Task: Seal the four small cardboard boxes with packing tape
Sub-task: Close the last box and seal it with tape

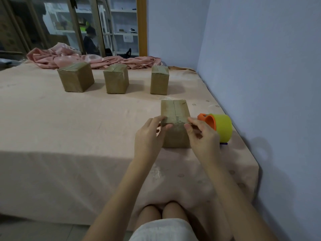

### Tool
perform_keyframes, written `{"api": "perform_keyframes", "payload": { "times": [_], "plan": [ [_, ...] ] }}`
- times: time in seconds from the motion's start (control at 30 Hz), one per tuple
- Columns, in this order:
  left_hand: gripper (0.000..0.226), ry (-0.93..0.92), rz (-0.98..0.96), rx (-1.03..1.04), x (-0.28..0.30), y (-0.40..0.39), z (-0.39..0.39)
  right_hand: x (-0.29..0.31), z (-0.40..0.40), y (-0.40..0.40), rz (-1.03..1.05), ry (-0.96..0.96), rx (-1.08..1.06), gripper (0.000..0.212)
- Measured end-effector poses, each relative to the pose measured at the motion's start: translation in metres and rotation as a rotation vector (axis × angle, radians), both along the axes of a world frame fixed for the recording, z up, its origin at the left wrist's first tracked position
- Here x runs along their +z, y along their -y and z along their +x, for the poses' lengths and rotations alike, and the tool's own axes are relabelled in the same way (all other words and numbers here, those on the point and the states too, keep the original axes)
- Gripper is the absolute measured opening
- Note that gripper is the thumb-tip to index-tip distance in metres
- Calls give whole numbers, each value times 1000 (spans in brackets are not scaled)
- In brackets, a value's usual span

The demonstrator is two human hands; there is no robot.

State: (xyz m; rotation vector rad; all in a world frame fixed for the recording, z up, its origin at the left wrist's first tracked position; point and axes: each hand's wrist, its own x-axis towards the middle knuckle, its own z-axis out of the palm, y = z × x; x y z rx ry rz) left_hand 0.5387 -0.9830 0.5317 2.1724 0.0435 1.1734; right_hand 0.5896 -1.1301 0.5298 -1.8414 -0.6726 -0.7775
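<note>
Cardboard of a dull brown, matte and slightly creased, forms the nearest box, a squarish block stood on the bed. Its near top edge is held from both sides. The left hand is laid against the left face, thumb pressed on the near face and fingertips curled over the top edge, so that grip is closed on the box. The right hand is set at the right corner, forefinger and thumb pinched at the edge; a glossy strip along the top seam is seen, but whether tape itself is caught in that grip cannot be told.

Just right of the right-hand grip, touching or nearly touching the box, a tape dispenser is seen: a round yellow plastic drum with an orange inner ring, smooth and shiny.

Well beyond the grips, three more boxes are stood in a row: the left box, the middle box and the right box, all with shiny taped tops.

The bed is covered by a soft peach sheet, faintly patterned. Behind the row, a crumpled pink cloth with a satin sheen is heaped.
</note>
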Motion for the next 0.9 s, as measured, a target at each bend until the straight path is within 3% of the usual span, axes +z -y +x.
{"api": "perform_keyframes", "payload": {
  "times": [0.13, 0.37, 0.7, 0.83, 0.9],
  "plan": [
    [48, -64, -162, -45, -6, 8, -1, -2, -6, -6, 51, -80, -51, 54],
    [36, -119, -533, -148, 3, -3, 0, 4, 4, -7, 100, -177, 14, 35],
    [28, -189, -694, -381, 5, -18, -7, 7, 8, 11, 52, -237, 121, 21],
    [34, -222, -568, -324, 8, -17, -11, 8, 5, 9, 68, -244, 156, 26],
    [27, -190, -565, -257, 9, -13, -9, 8, 7, 7, 118, -267, 147, 25]
  ]
}}
